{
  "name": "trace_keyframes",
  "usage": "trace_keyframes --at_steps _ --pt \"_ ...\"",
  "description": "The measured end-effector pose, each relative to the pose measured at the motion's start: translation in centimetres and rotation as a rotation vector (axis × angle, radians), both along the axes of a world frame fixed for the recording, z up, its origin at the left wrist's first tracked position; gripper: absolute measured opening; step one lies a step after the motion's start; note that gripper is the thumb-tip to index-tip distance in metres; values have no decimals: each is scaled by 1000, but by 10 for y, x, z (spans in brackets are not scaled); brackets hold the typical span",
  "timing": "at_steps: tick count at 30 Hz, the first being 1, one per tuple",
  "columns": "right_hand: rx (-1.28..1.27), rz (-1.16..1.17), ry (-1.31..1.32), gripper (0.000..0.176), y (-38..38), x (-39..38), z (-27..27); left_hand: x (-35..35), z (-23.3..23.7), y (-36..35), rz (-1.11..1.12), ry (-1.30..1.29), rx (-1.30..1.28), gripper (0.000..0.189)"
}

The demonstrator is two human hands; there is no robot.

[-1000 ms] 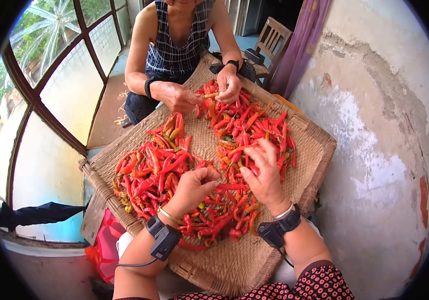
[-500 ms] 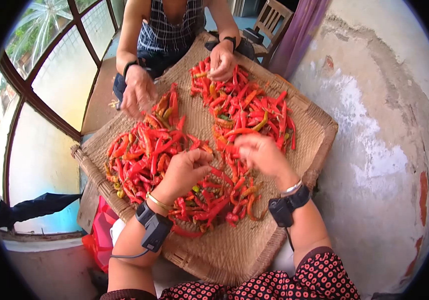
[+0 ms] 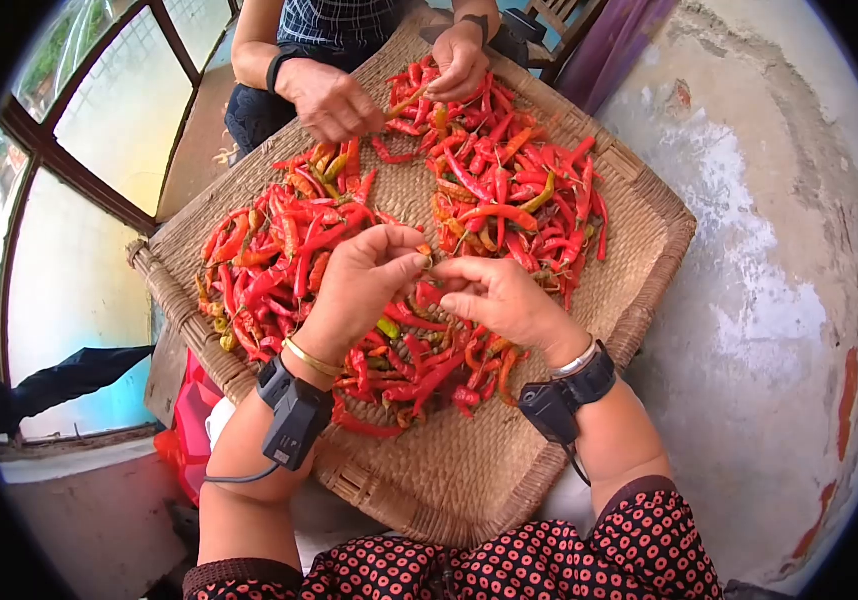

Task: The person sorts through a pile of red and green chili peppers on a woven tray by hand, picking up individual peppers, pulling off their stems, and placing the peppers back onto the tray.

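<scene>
A woven tray (image 3: 449,480) bears red chili peppers in a left heap (image 3: 284,240), a right heap (image 3: 519,185) and a nearer heap (image 3: 419,370). My left hand (image 3: 364,280) is closed in a pinch over the middle of the tray, at a small orange-brown pepper end between the two hands. Close beside it, my right hand (image 3: 499,297) also pinches, its fingertips nearly touching the left ones; what it holds is too small to name. A red pepper lies under the fingertips. Both wrists wear a bracelet and a black strapped device.
Across the tray, another person's hands (image 3: 334,100) hold an orange-brown pepper (image 3: 407,103) over the far edge. A rough plaster wall (image 3: 749,300) stands at the right, framed window panes (image 3: 79,310) at the left. A black cloth (image 3: 69,385) and a red bag (image 3: 192,425) are at the lower left.
My right hand has come left and my left hand has risen slightly, so their fingertips now meet. The other person's hands have come together at a pepper. The view has shifted slightly.
</scene>
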State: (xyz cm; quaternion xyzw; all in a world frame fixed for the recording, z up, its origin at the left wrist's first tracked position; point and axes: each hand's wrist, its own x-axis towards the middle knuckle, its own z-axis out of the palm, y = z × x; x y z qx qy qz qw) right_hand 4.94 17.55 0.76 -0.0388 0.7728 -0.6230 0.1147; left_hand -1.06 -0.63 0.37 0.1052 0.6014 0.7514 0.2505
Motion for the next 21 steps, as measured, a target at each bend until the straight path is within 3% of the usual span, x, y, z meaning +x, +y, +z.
trace_keyframes --at_steps 2,3,6,8,10,12,14,16,18,20,21 --pt "162 87 3 28 -4 1 0 3 -1 2 -45 -49 36 16" --pt "171 116 78 17 -4 2 -1 5 -2 3 -84 -57 49 17" --pt "270 174 67 14 -2 5 2 7 -3 4 -122 -41 34 17" --pt "317 184 -2 14 4 4 12 2 -3 -1 -37 480 -384 16" --pt "388 188 -139 18 14 -2 17 -3 7 -7 58 762 -664 19" --pt "59 -19 -202 26 23 -12 15 -11 -2 -12 173 1002 -727 19" --pt "-368 -299 90 41 26 -23 8 -15 4 -16 211 1108 -869 16" --pt "-488 -461 61 53 34 -21 13 -19 4 -18 250 1171 -888 15" --pt "-459 -530 49 49 31 -18 13 -25 -3 -18 188 1183 -868 15" --pt "-117 -260 -58 44 30 -16 6 -18 -12 -15 121 1186 -848 16" --pt "18 -194 -81 35 23 -14 6 -13 -14 -8 -86 1190 -840 16"
